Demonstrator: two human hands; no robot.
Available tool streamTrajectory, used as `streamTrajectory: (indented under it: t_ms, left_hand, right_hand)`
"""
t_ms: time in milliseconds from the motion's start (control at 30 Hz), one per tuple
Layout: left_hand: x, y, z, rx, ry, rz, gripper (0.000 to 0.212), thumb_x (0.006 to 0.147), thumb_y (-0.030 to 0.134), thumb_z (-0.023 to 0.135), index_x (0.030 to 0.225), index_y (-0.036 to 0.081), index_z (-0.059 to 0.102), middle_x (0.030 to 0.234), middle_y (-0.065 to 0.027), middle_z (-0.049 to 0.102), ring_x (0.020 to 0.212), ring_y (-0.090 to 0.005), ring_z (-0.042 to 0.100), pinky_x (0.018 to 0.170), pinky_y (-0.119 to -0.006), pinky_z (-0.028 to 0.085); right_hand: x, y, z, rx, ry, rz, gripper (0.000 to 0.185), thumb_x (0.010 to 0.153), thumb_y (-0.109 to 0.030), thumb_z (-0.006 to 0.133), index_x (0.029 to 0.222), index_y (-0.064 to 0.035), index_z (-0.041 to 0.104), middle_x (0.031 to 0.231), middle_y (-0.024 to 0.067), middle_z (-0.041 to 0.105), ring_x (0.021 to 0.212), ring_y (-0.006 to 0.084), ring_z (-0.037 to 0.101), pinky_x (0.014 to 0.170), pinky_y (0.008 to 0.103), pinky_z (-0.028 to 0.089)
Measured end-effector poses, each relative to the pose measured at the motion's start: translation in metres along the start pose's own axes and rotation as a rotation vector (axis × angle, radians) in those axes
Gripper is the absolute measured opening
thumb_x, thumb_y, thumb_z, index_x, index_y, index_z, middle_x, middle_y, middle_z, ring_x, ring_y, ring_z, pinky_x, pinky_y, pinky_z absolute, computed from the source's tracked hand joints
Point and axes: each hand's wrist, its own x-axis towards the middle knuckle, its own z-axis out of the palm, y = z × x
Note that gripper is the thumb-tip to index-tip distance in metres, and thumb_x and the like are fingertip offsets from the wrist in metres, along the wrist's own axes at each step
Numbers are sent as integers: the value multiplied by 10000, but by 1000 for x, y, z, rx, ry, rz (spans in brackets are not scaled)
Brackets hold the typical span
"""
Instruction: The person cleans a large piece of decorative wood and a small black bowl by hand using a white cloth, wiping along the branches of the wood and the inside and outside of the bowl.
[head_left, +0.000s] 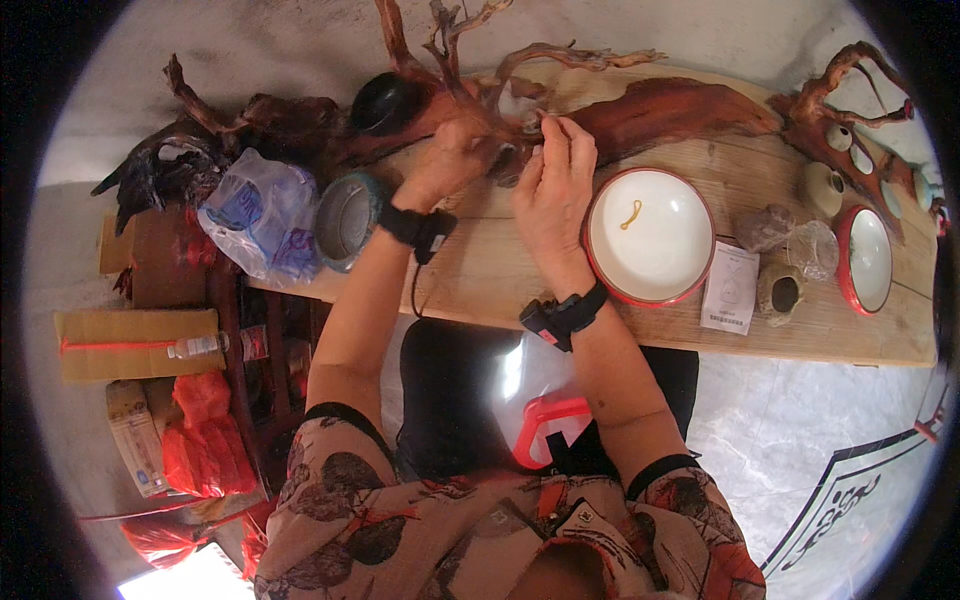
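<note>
A long piece of reddish-brown driftwood with upright branches lies along the back of the wooden table. My left hand is at the base of its branches, fingers curled and their tips hidden. Close to it on the right, my right hand is raised with bent fingers, its tips near the wood and a whitish patch. Whether either hand grips something is too blurred to tell. Right of my right hand sits a white bowl with a red rim, holding a yellowish rubber band.
A plastic bag and a round grey-blue pot stand at left, a black round object behind. At right are a printed paper, a stone-like pot, a clear cup, and a second bowl.
</note>
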Motion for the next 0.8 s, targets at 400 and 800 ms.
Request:
streamTrajectory:
  t_ms: [400,800]
  left_hand:
    - [-50,-32,-10,738,74,252,212,754,157,703,949,87,747,955,-116,686,897,-311,626,746,-402,520]
    - [-64,-26,-14,606,184,99,202,822,32,619,1011,3,684,927,-188,670,905,-388,642,760,-431,528]
  right_hand:
    - [-3,4,4,-30,34,-75,381,858,87,550,1235,39,576,1188,198,539,1049,377,551,888,414,473]
    - [-4,3,2,-9,-60,-44,536,810,82,572,1336,16,496,1256,241,489,1142,438,503,940,483,470]
